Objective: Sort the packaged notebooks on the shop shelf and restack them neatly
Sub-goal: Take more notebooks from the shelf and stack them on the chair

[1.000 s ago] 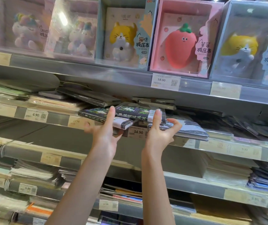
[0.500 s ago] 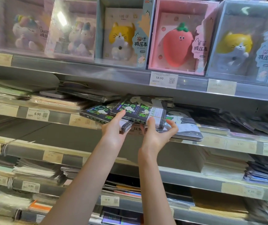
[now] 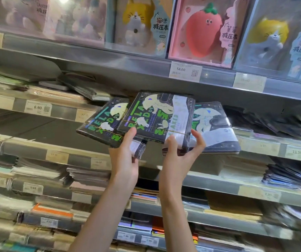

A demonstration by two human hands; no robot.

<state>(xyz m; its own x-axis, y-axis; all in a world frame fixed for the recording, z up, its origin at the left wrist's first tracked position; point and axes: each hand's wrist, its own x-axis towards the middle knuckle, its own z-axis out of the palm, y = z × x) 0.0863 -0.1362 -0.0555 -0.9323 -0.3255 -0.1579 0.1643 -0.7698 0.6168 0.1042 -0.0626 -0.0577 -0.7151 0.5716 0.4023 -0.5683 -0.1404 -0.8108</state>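
Three black packaged notebooks with green lettering and a pale cartoon figure fan out over the edge of the second shelf [image 3: 255,144]. The top notebook [image 3: 157,115] is tilted toward me, with a white paper band on its right side. My left hand [image 3: 126,160] holds its lower left corner from beneath, thumb on the cover. My right hand [image 3: 178,153] grips its lower right edge at the band. A second notebook [image 3: 100,124] sticks out to the left underneath. A third notebook [image 3: 213,128] lies to the right.
Boxed squishy-toy notebooks, among them a pink strawberry box [image 3: 202,30], line the top shelf above a 58.00 price tag [image 3: 185,71]. Loose stacks of wrapped notebooks [image 3: 37,88] fill the left of the same shelf. Lower shelves [image 3: 219,184] hold several more stacks.
Both hands have drawn the top notebook out from the shelf and tipped its cover toward me. The view has moved closer to the shelf.
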